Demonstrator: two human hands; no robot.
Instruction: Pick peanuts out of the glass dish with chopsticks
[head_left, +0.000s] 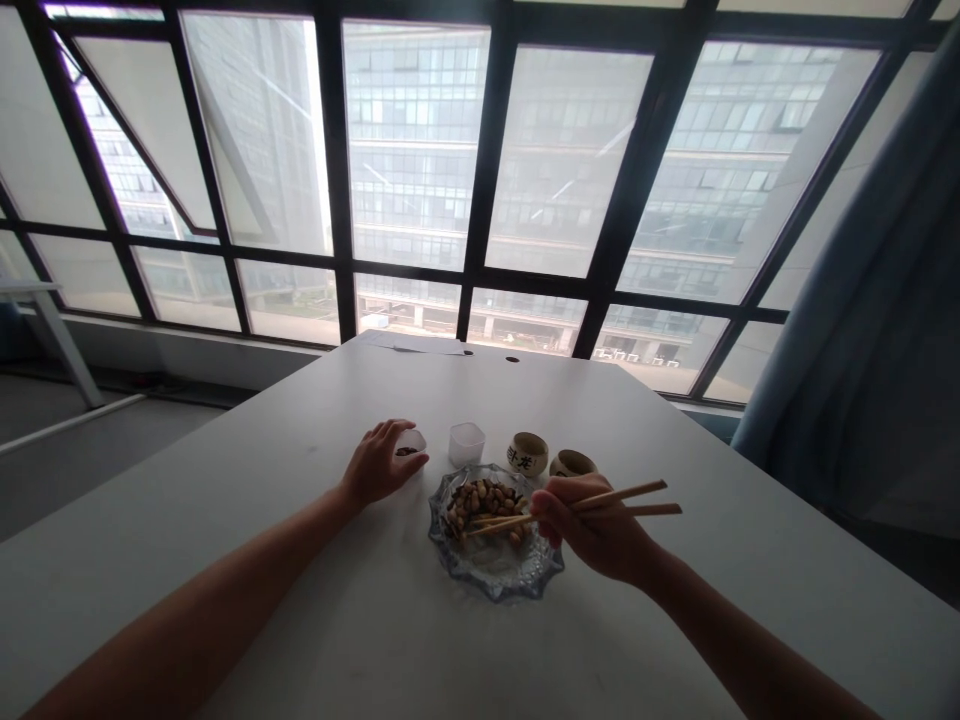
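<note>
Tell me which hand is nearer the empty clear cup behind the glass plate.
Left. The left hand rests on the small cup with dark bits, just left of the empty clear cup. The right hand holds chopsticks over the glass plate, farther off.
</note>
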